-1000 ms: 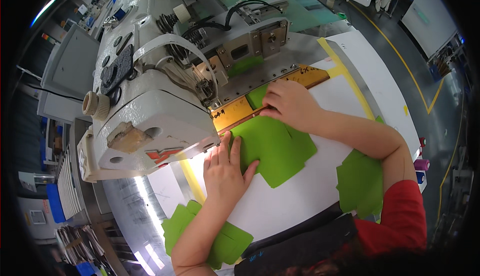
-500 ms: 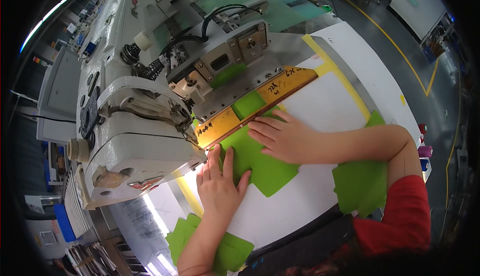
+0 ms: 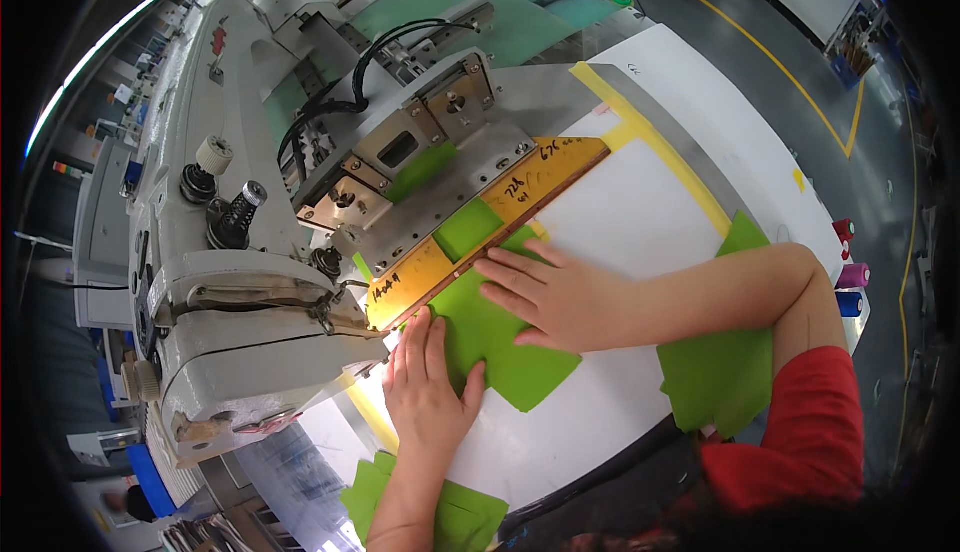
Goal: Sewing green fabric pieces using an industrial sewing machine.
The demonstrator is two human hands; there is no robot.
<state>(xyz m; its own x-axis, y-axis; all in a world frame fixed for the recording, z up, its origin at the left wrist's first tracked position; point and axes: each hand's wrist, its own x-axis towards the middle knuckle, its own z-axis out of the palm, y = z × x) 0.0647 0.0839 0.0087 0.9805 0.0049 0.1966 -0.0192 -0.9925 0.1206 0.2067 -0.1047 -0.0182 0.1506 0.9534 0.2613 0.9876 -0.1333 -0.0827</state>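
Observation:
A bright green, cloth-like flat piece (image 3: 520,372) lies on the white work surface, its far part running under a yellow template (image 3: 555,167) and showing through the template's cut-out. My left hand (image 3: 428,397) rests flat on the piece's left edge, fingers stretched toward the template's dark rim and close to the sewing machine head (image 3: 270,352). Further right, my right hand (image 3: 565,300) lies flat on the same piece with fingers spread, its fingertips by the rim. A metal clamp plate (image 3: 440,214) sits over the template's far side. The needle area is too small to make out.
More green pieces (image 3: 715,377) lie beneath my right forearm, and another green stack (image 3: 465,514) lies by my left forearm. Yellow tape (image 3: 665,157) crosses the white surface (image 3: 640,212). Thread spools (image 3: 850,277) stand at the right edge.
My view has shifted, so the machine and template appear further left. Both hands stay flat on the green piece, with little visible movement against it.

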